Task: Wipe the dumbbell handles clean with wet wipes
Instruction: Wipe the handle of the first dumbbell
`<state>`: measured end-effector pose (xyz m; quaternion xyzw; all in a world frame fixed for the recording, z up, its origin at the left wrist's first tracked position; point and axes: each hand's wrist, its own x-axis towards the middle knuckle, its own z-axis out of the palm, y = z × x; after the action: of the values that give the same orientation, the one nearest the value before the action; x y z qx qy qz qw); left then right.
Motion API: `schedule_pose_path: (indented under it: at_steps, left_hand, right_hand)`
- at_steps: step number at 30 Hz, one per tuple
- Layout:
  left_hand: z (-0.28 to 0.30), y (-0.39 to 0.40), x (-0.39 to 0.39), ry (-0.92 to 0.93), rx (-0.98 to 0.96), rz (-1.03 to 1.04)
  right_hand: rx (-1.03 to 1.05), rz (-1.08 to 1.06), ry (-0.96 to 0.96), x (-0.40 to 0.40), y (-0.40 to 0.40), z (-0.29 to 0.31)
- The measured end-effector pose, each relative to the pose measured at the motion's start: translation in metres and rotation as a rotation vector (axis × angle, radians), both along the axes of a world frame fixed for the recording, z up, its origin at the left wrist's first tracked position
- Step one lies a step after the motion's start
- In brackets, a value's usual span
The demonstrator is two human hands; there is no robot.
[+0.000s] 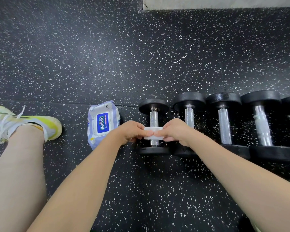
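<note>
Both hands, left hand (132,131) and right hand (175,131), pinch a folded wet wipe (153,133) around the leftmost dumbbell's handle (154,118); wipes pack (102,124) at nine o'clock.

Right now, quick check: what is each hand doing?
Left hand: fingers pinch the left end of the folded wet wipe wrapped on the dumbbell handle.
Right hand: fingers pinch the wipe's right end.

Your left hand (132,131) and right hand (176,131) meet on the wipe (153,133) around the leftmost dumbbell's handle (154,118); the wipes pack (103,125) lies just left, four more dumbbells (224,124) right
</note>
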<state>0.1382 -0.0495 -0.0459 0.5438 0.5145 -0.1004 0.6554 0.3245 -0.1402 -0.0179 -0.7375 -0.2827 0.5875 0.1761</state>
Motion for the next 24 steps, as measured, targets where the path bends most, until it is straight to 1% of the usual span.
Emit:
schedule_pose_path:
  at_steps: [3, 8, 15, 20, 24]
  left_hand:
    - [-0.003, -0.001, 0.003, -0.028, 0.006, 0.115]
    - [-0.005, 0.001, 0.010, -0.066, 0.029, 0.313]
    - [-0.008, 0.001, 0.027, -0.025, 0.103, 0.534]
    - [-0.011, 0.001, 0.042, 0.018, 0.190, 0.637]
    - [-0.011, 0.003, 0.041, 0.002, 0.197, 0.602]
  right_hand:
    - [0.067, -0.110, 0.033, -0.002, 0.000, -0.002]
    - [0.173, -0.233, 0.012, -0.006, 0.006, -0.005]
    - [0.228, -0.381, -0.042, -0.008, 0.022, -0.011]
    - [0.233, -0.483, -0.066, -0.009, 0.034, -0.014]
    - [0.191, -0.467, 0.007, -0.005, 0.034, -0.015]
